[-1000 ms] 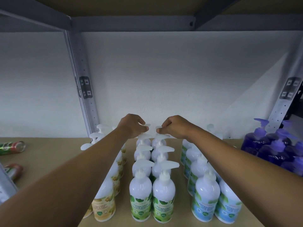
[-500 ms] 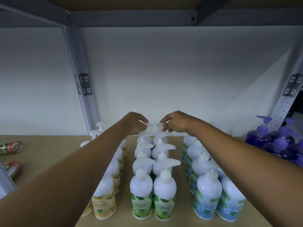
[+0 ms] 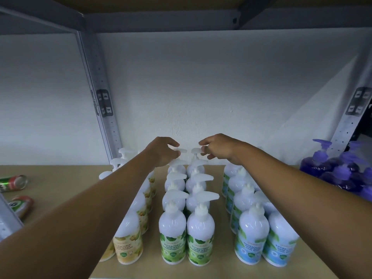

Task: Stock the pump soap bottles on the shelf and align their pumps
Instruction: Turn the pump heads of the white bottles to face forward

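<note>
Nearest, two green bottles (image 3: 200,228) stand upright at the front of the tan shelf (image 3: 60,178), heading a double row that runs back toward the wall. Yellow bottles (image 3: 128,238) flank it on the left and blue bottles (image 3: 253,234) on the right. The green row's pumps mostly point right. At the back of that row the left hand (image 3: 163,152) has its fingers (image 3: 174,144) curled over the left pump (image 3: 180,151), thumb beneath, and the right hand (image 3: 218,148) pinches the right pump (image 3: 196,151) likewise. The two free ends seem to face each other, near but apart. A full bottle is likely heavy, its smooth body slick. The pump head looks like light, stiff plastic that swivels on its collar, so the flat head is the place to grip for turning and the body for lifting. Farther off, cans (image 3: 14,183) lie at the left and purple bottles (image 3: 322,168) cluster at the right, before the white wall (image 3: 201,87).
</note>
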Demonstrator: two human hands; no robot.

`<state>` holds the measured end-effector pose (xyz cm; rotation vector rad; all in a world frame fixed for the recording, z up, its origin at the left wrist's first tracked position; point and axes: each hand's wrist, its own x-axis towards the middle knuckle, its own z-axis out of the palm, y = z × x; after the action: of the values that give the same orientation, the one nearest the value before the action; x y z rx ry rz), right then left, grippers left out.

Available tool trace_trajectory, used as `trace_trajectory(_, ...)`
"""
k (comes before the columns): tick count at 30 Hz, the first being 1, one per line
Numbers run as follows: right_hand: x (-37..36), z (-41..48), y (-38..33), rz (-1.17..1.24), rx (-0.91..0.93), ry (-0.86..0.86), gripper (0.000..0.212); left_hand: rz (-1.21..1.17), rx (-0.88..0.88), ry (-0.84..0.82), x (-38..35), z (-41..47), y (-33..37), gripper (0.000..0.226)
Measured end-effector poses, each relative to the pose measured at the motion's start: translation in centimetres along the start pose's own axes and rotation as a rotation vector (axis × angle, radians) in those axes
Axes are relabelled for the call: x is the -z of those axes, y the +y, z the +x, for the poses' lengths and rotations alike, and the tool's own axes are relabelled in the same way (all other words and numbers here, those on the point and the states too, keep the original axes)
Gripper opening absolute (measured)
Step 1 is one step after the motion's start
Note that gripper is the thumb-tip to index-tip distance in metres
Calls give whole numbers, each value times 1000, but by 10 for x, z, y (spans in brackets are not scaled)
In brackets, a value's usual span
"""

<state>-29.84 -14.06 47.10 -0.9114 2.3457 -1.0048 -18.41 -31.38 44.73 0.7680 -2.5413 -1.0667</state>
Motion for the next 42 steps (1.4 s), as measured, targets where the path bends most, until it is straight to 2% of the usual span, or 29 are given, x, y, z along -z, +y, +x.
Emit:
trace_trajectory(4,24,-33,1,162,21,79,31,-104,21,55,16,-24,9,28)
trace_trajectory(8,52,-90,10,203,50,136,22,-159,-6,102,30,-71,38,12)
trace_trajectory(14,78,-179,41,174,81,254,16,-192,-183,66,11,-161,92,18)
trace_trajectory(20,80,-224,73,175,77,351,13,-219,-231,-38,-33,-204,121,20)
trace_trajectory(22,76,-229,84,189,53,331,13,-231,-208,-69,-49,-206,123,22)
trace_trajectory(26,63,-231,101,223,11,258,27,-201,-149,-106,-81,-200,119,26)
trace_trajectory(28,58,-232,106,267,-10,214,24,-148,-143,-92,-94,-194,116,34)
trace_trajectory(33,56,-224,121,310,-35,153,32,-106,-119,-108,-114,-180,106,55)
trace_trajectory(38,57,-213,131,382,-45,113,26,-155,-104,-114,-125,-172,102,40)
trace_trajectory(42,61,-210,133,415,-44,86,26,-182,-120,-127,-122,-172,106,7)
